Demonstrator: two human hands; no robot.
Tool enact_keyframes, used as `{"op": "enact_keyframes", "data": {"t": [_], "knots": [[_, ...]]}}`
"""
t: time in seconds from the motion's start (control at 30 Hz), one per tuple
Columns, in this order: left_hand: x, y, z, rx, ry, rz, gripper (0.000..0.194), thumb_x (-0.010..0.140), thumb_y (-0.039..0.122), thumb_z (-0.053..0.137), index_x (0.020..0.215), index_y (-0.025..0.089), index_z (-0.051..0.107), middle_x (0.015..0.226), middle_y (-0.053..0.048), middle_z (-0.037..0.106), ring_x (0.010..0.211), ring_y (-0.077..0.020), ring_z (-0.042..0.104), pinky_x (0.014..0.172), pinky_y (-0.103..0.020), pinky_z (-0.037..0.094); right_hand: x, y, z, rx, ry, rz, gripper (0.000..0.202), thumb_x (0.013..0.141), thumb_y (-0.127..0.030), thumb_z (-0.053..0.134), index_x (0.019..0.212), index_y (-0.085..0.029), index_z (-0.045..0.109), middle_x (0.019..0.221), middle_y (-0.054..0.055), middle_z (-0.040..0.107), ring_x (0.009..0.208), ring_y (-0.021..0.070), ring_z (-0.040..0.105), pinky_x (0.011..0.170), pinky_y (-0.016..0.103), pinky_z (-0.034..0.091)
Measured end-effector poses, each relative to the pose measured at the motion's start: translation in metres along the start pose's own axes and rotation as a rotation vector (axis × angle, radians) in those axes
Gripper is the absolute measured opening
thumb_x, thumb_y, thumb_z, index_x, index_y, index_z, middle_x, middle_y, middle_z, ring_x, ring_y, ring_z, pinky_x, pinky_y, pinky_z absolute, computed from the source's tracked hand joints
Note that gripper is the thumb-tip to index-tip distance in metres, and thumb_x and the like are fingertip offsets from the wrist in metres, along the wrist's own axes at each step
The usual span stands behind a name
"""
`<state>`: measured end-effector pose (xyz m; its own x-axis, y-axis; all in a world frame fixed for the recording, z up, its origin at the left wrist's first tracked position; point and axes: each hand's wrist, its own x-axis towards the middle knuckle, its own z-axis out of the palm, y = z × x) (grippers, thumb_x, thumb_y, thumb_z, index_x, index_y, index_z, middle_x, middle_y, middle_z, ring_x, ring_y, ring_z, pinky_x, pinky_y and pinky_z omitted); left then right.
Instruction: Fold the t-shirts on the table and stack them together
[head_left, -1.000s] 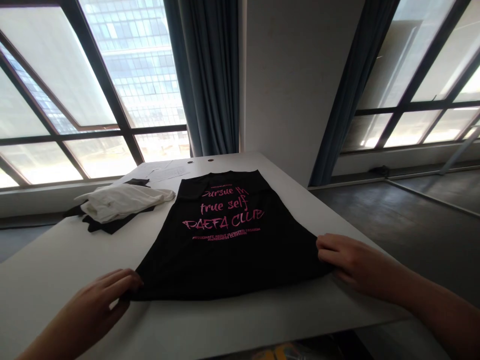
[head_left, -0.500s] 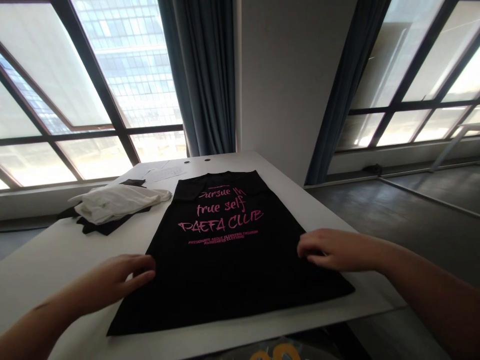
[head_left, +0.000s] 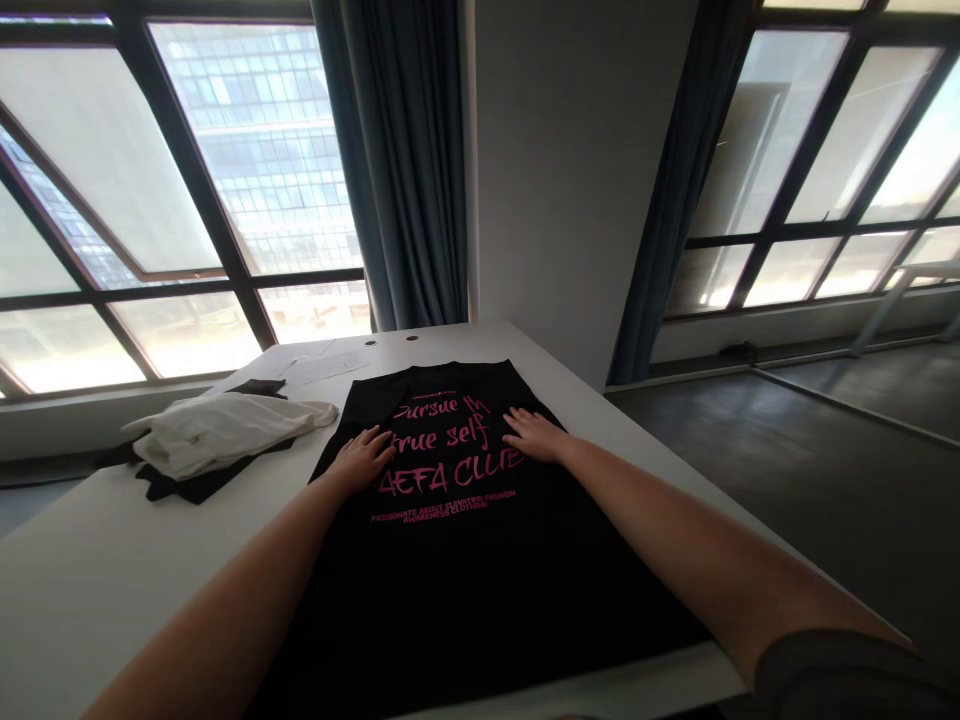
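A black T-shirt (head_left: 465, 590) with pink lettering lies spread flat on the white table (head_left: 90, 590), its sleeves out of sight. My left hand (head_left: 363, 460) rests on the left part of the print with its fingers stretched out, covering the start of some lettering. On the right side of the print lies my right hand (head_left: 534, 436), fingers spread and pointing inward. Neither hand grips the cloth. Both forearms reach over the shirt and hide parts of its side edges.
White and black garments (head_left: 217, 435) lie crumpled on the table's left side. Paper sheets (head_left: 322, 366) lie near its far end, by two round holes. Beyond stand a curtain (head_left: 412, 180), a wall column (head_left: 562, 200) and windows. Grey floor (head_left: 810, 440) lies to the right.
Both hands have moved from the shirt's lower side edges forward and inward onto the printed area, and their fingers have straightened out. The view has tilted slightly upward.
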<state>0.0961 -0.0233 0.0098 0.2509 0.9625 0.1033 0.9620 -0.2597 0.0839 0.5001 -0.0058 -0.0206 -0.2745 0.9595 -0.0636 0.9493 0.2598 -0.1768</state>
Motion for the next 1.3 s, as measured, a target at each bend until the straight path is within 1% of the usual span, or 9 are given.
{"op": "enact_keyframes", "data": {"t": [0.1, 0.2, 0.37, 0.57, 0.63, 0.73, 0.8, 0.97, 1.3], "knots": [[0.013, -0.011, 0.020, -0.014, -0.049, 0.011, 0.050, 0.108, 0.048, 0.055, 0.153, 0.027, 0.058, 0.168, -0.012, 0.044, 0.156, -0.0344, 0.039, 0.127, -0.050, 0.034, 0.001, 0.012, 0.005, 0.006, 0.015, -0.056, 0.076, 0.106, -0.059, 0.036, 0.170, -0.019, 0.034, 0.178, 0.013, 0.020, 0.165, 0.0339, 0.016, 0.133, 0.055, 0.015], [0.019, -0.021, 0.035, -0.013, -0.026, -0.011, 0.063, 0.107, 0.054, 0.047, 0.165, 0.029, 0.044, 0.178, -0.008, 0.024, 0.164, -0.0354, 0.019, 0.132, -0.047, 0.022, 0.001, 0.015, 0.005, 0.030, 0.052, -0.141, 0.072, 0.106, -0.059, 0.040, 0.168, -0.023, 0.039, 0.179, 0.009, 0.019, 0.166, 0.0337, 0.012, 0.132, 0.054, 0.016], [0.021, -0.028, 0.043, -0.010, -0.067, -0.024, 0.063, 0.107, 0.055, 0.040, 0.164, 0.029, 0.044, 0.175, -0.008, 0.032, 0.162, -0.0345, 0.027, 0.130, -0.051, 0.023, -0.004, 0.009, 0.006, 0.014, -0.004, -0.193, 0.076, 0.107, -0.061, 0.038, 0.171, -0.023, 0.030, 0.180, 0.009, 0.011, 0.166, 0.0313, 0.011, 0.133, 0.052, 0.012], [0.053, -0.020, 0.018, 0.006, 0.037, -0.088, 0.071, 0.105, 0.060, 0.038, 0.160, 0.017, 0.049, 0.159, -0.020, 0.053, 0.146, -0.0378, 0.052, 0.120, -0.048, 0.039, 0.015, 0.006, -0.009, 0.081, -0.001, -0.183, 0.071, 0.107, -0.057, 0.038, 0.167, -0.020, 0.041, 0.175, 0.010, 0.029, 0.163, 0.0282, 0.027, 0.133, 0.044, 0.019], [0.069, -0.016, 0.011, 0.014, 0.068, -0.113, 0.070, 0.107, 0.057, 0.034, 0.159, 0.013, 0.048, 0.157, -0.022, 0.054, 0.147, -0.0372, 0.051, 0.121, -0.047, 0.037, 0.029, 0.003, -0.015, 0.084, 0.089, -0.146, 0.071, 0.107, -0.054, 0.038, 0.167, -0.017, 0.041, 0.175, 0.012, 0.031, 0.162, 0.0278, 0.028, 0.133, 0.042, 0.020], [0.085, -0.011, 0.015, 0.025, 0.066, -0.146, 0.068, 0.106, 0.053, 0.036, 0.158, 0.012, 0.049, 0.162, -0.023, 0.050, 0.152, -0.0364, 0.044, 0.124, -0.049, 0.033, 0.045, 0.000, -0.016, 0.008, 0.169, -0.045, 0.075, 0.106, -0.054, 0.042, 0.169, -0.013, 0.034, 0.178, 0.016, 0.017, 0.165, 0.0324, 0.017, 0.133, 0.047, 0.016], [0.088, -0.012, 0.027, 0.025, 0.039, -0.166, 0.067, 0.106, 0.052, 0.035, 0.159, 0.013, 0.049, 0.166, -0.022, 0.045, 0.155, -0.0363, 0.040, 0.125, -0.051, 0.031, 0.049, 0.002, -0.009, -0.031, 0.154, 0.017, 0.076, 0.107, -0.056, 0.040, 0.170, -0.014, 0.032, 0.179, 0.017, 0.012, 0.165, 0.0345, 0.013, 0.133, 0.050, 0.015], [0.086, -0.023, 0.052, 0.005, -0.025, -0.142, 0.072, 0.106, 0.058, 0.032, 0.166, 0.018, 0.039, 0.175, -0.015, 0.031, 0.162, -0.0351, 0.026, 0.129, -0.055, 0.022, 0.047, 0.014, 0.008, -0.032, 0.042, 0.019, 0.075, 0.108, -0.061, 0.031, 0.171, -0.020, 0.031, 0.178, 0.015, 0.021, 0.165, 0.0331, 0.018, 0.132, 0.052, 0.015], [0.086, -0.023, 0.052, -0.016, -0.024, -0.194, 0.077, 0.104, 0.061, 0.032, 0.167, 0.016, 0.037, 0.175, -0.017, 0.028, 0.163, -0.0383, 0.024, 0.129, -0.059, 0.022, 0.041, 0.012, 0.006, -0.014, 0.032, -0.018, 0.077, 0.106, -0.063, 0.035, 0.172, -0.023, 0.029, 0.179, 0.013, 0.018, 0.165, 0.0353, 0.017, 0.132, 0.054, 0.017]]}}
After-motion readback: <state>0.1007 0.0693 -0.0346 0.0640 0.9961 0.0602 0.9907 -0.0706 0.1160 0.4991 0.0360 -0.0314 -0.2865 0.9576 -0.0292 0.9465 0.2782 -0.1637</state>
